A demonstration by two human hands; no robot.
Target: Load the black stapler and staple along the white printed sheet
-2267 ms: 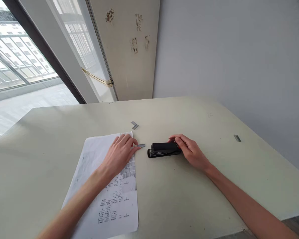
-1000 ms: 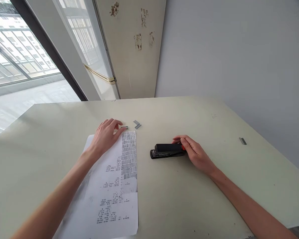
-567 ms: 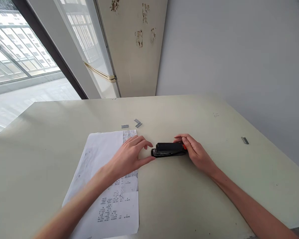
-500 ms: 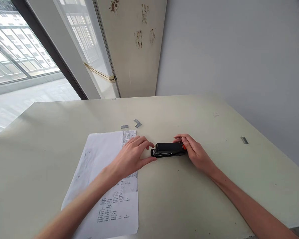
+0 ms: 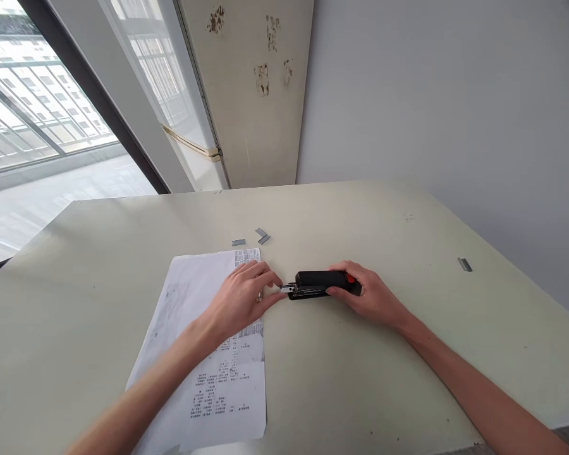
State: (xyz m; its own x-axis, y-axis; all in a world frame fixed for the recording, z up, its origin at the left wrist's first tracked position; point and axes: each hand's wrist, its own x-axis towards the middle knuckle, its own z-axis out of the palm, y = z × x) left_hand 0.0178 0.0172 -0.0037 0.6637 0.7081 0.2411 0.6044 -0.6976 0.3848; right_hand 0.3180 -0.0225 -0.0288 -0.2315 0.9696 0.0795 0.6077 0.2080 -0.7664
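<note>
A black stapler (image 5: 315,280) with a red patch near its rear end lies on the table, its front pointing left. My right hand (image 5: 366,292) is wrapped round the stapler's rear, thumb on the near side and fingers over the far side. At the front, a metal staple tray (image 5: 287,289) juts out from the stapler. My left hand (image 5: 246,291) pinches the tip of that tray between thumb and fingers. Beneath my left hand and forearm lies a sheet of printed paper (image 5: 199,278), partly hidden by them.
Several staple strips lie on the pale table (image 5: 360,392): one strip (image 5: 238,242) behind the paper, two touching strips (image 5: 263,237) beside it, and another strip (image 5: 464,264) far right. A grey wall (image 5: 431,95) and a cabinet with a gold handle (image 5: 192,144) stand behind.
The metal tray now sticks out of the stapler's front, with my left hand closed on its tip and shifted slightly left. My right hand's thumb has moved forward along the stapler's near side.
</note>
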